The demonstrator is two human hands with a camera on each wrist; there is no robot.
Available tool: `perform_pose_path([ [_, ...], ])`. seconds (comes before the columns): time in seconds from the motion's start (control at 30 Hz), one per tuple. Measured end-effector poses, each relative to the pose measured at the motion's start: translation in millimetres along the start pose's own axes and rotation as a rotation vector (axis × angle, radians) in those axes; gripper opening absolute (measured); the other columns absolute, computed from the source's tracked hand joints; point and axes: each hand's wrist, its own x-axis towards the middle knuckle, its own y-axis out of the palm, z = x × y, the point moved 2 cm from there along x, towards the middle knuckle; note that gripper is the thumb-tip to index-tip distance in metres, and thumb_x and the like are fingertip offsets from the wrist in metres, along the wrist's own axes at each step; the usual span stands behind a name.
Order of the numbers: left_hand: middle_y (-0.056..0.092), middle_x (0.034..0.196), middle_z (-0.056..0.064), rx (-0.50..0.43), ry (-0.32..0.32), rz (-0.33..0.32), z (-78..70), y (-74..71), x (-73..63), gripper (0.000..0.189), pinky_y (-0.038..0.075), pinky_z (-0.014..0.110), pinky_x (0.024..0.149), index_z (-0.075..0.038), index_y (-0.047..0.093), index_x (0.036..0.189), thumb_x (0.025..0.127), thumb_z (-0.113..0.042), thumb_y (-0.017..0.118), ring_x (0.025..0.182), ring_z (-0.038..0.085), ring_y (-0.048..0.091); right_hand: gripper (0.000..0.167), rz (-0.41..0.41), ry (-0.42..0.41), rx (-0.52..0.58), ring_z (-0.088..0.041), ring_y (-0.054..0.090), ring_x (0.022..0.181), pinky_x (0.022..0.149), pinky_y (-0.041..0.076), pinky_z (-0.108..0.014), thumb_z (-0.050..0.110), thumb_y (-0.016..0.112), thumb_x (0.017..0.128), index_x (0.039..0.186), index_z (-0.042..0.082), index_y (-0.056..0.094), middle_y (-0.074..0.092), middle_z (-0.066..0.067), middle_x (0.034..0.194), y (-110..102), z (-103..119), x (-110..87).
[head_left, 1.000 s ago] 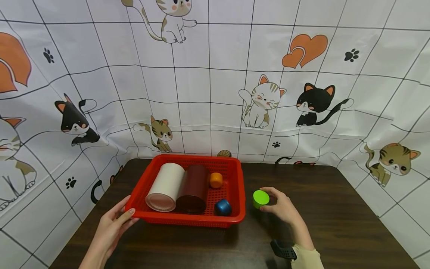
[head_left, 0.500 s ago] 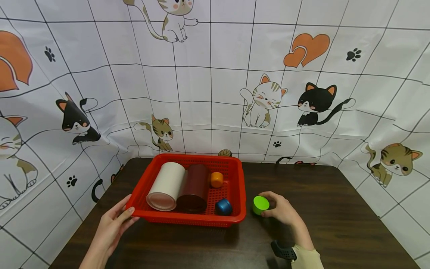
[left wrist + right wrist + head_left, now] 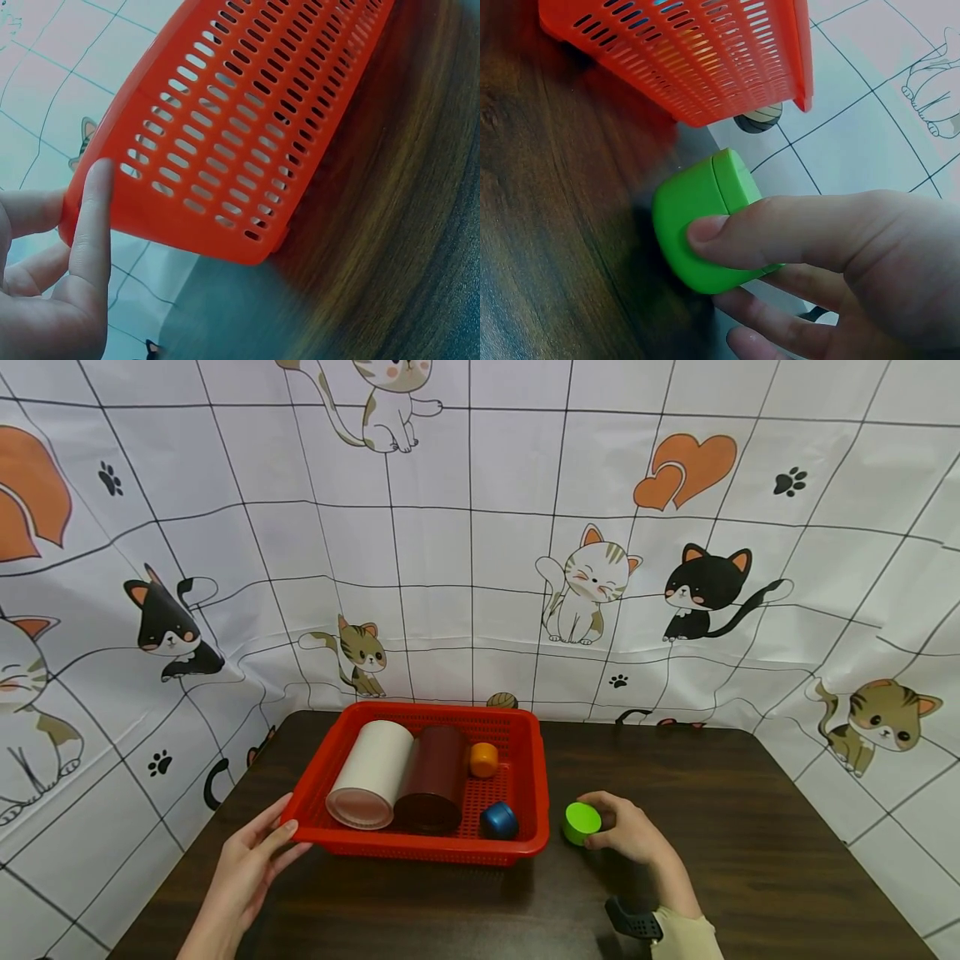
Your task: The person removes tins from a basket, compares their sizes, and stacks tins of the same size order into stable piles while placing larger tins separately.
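My left hand (image 3: 251,860) pinches the near left corner of a red plastic basket (image 3: 420,845), its thumb on the basket's slotted wall in the left wrist view. Inside the basket lie a white cylinder (image 3: 377,760) with a pale pink end and a dark maroon cylinder (image 3: 437,768), side by side. To their right sit a small orange container (image 3: 483,761) and a blue one (image 3: 498,821). Just right of the basket, my right hand (image 3: 633,831) holds a small green lidded container (image 3: 694,221) between thumb and fingers. It stands upright at the dark wooden tabletop.
The dark wood table (image 3: 735,860) stretches right and in front of the basket. Behind it and along both sides hangs a white sheet (image 3: 450,552) with grid lines and printed cats. A black watch (image 3: 633,920) is on the right wrist, above a pale yellow sleeve (image 3: 684,935).
My right hand has brought the green container down and slightly towards me, close beside the basket. The left hand keeps its hold on the basket's corner, and the basket stays in place.
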Motion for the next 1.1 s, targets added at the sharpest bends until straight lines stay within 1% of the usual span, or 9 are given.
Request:
perform_pose_path([
  [0.37,0.057,0.11,-0.016,-0.025,0.017,0.003,1.1,1.3,0.4,0.071,0.06,0.022,0.085,-0.004,0.02,0.158,0.1,-0.016,0.06,0.101,-0.002,0.064,0.06,0.032,0.0,0.005,-0.027,0.067,0.099,0.071,0.054,-0.021,0.002,0.08,0.075,0.13,-0.002,0.057,0.065,-0.022,0.117,0.3,-0.2,-1.0],
  [0.7,0.057,0.113,-0.021,-0.055,0.043,0.023,3.2,2.7,1.2,0.07,0.06,0.022,0.086,-0.003,0.018,0.158,0.101,-0.015,0.057,0.102,-0.003,0.064,0.062,0.044,-0.004,0.01,-0.03,0.067,0.1,0.071,0.055,-0.022,0.0,0.081,0.074,0.13,-0.003,0.056,0.064,-0.024,0.119,0.0,0.5,-0.9],
  [0.9,0.056,0.114,-0.021,-0.054,0.024,0.02,2.8,2.5,0.7,0.071,0.06,0.022,0.086,-0.005,0.018,0.158,0.101,-0.017,0.058,0.102,-0.003,0.064,0.062,0.05,-0.011,-0.003,-0.031,0.067,0.101,0.072,0.054,-0.021,0.0,0.081,0.073,0.13,-0.003,0.056,0.064,-0.025,0.12,0.0,0.8,-1.4],
  [1.1,0.056,0.113,-0.021,-0.044,0.01,0.012,2.6,2.5,1.0,0.071,0.059,0.021,0.086,-0.007,0.018,0.158,0.101,-0.018,0.057,0.102,-0.004,0.064,0.062,0.062,-0.019,-0.006,-0.033,0.067,0.104,0.073,0.053,-0.023,-0.001,0.079,0.074,0.132,-0.002,0.055,0.062,-0.025,0.123,0.2,3.1,-3.9],
])
